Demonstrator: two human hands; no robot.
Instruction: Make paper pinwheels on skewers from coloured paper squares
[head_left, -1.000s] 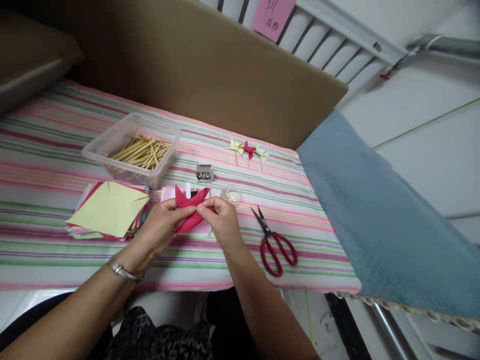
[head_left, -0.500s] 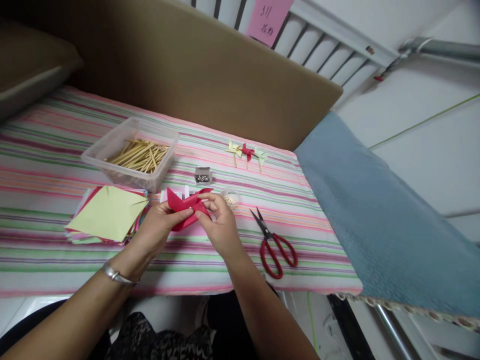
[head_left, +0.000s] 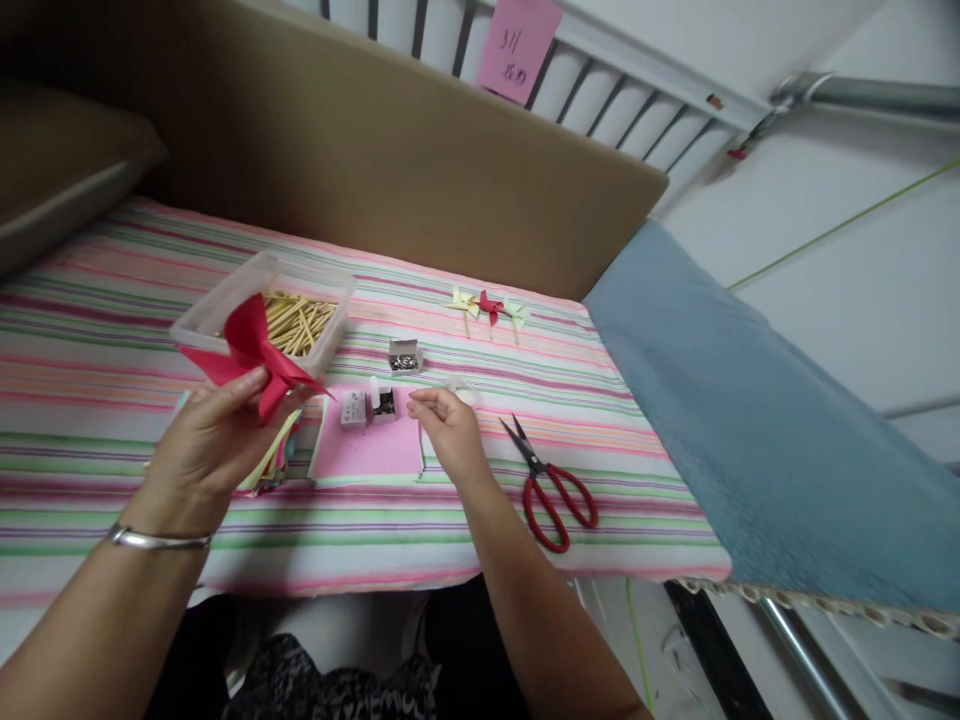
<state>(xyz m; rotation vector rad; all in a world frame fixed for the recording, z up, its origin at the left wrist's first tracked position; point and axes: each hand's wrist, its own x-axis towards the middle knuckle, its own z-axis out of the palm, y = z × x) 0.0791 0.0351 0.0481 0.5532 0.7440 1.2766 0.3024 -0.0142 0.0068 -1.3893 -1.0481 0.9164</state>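
Note:
My left hand (head_left: 199, 445) pinches a red paper pinwheel (head_left: 251, 340) between thumb and fingers, raised in front of the plastic tub of sticks. The pinwheel's folded blades fan outward. My right hand (head_left: 457, 440) has its thumb and fingertips pressed together above the right edge of a pink paper pad (head_left: 367, 455); whatever is between them is too small to make out. On that pad stand an opened small box of dark bits (head_left: 383, 404) and a white box (head_left: 353, 410). A round clear cup (head_left: 463, 390) is partly hidden behind my right hand.
A stack of coloured paper (head_left: 274, 465) lies partly behind my left hand. The clear tub (head_left: 341, 310) of wooden sticks stands behind it. Red-handled scissors (head_left: 559, 500) lie at right. Farther back are a small box of shiny pieces (head_left: 404, 360) and three small pinwheels (head_left: 490, 305) near a cardboard panel (head_left: 420, 160).
My hands have moved apart. The left has carried the red pinwheel leftward and up, while the right has let go of it and stays near the cup. The pink pad and its boxes are now uncovered.

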